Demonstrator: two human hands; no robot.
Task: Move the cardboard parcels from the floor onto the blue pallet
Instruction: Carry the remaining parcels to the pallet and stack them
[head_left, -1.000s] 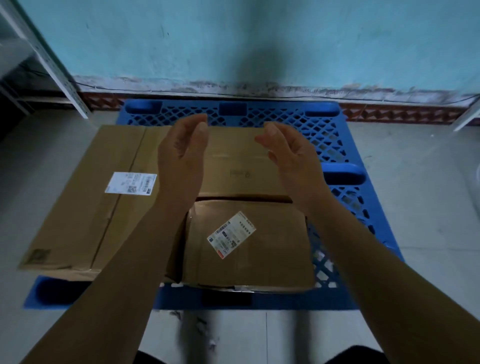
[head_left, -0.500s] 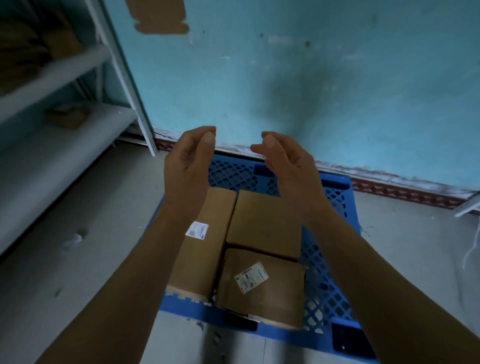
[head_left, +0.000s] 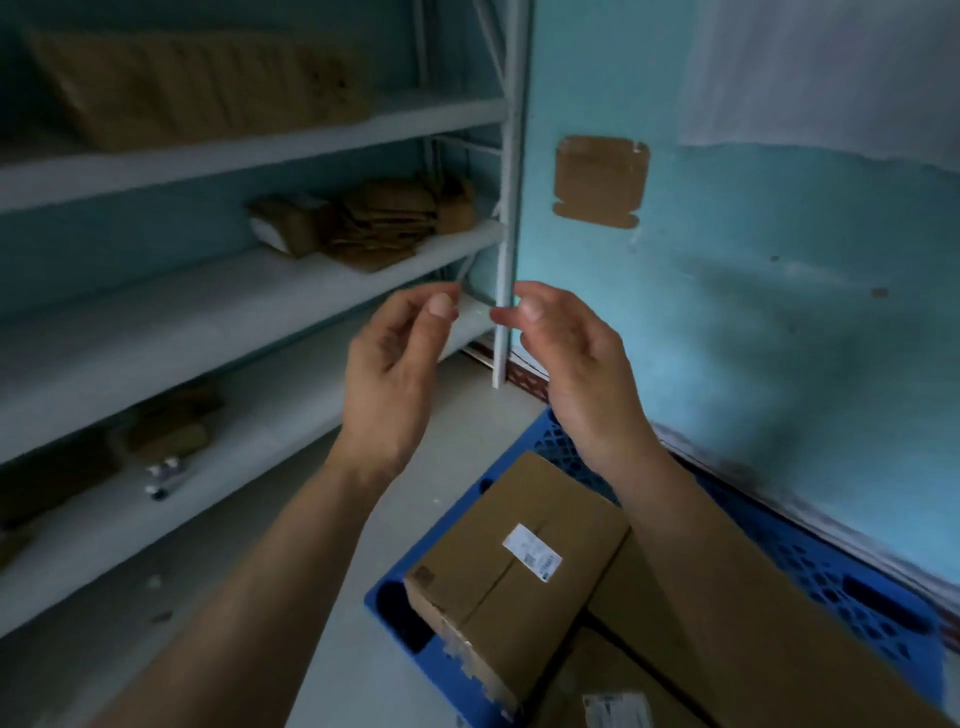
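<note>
Left hand (head_left: 395, 374) and right hand (head_left: 566, 364) are raised, palms facing, close together but not touching. Fingers are loosely curled and hold nothing. Blue pallet (head_left: 852, 587) lies on the floor at near right, against the turquoise wall (head_left: 753, 312). Long parcel (head_left: 519, 566) rests on its left side, with 2 more parcels partly visible to its right. White shelving (head_left: 260, 291) stands at left.

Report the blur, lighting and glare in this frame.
Head view: dim, bluish light, no glare; motion blur smears the shelves, the left hand and the right hand; the label on the parcel is too soft to read.
</note>
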